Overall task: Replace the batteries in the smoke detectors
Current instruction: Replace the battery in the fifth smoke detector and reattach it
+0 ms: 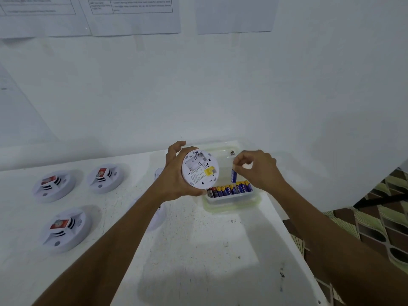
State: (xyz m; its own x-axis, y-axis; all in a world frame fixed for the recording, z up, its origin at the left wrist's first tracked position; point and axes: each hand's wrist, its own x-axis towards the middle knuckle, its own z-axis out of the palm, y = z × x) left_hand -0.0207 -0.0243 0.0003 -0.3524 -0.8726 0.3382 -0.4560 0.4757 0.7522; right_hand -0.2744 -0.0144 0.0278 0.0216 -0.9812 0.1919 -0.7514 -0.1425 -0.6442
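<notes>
Above the box [232, 206], right grip [258, 169] pinches an upright battery [233, 176] while left grip [174, 174] clasps the detector [199, 173].

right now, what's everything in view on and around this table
table: one, white, against the wall
container: one, clear plastic, table's right side
held smoke detector: one, white with yellow sticker, back facing the camera
resting smoke detectors: three, white with red labels, table's left; more partly hidden mid-table
held battery: one, blue, above the container
row of batteries: several, mostly blue and yellow, inside container
papers: several, white, on wall
left hand: grips held smoke detector
right hand: pinches held battery
</notes>
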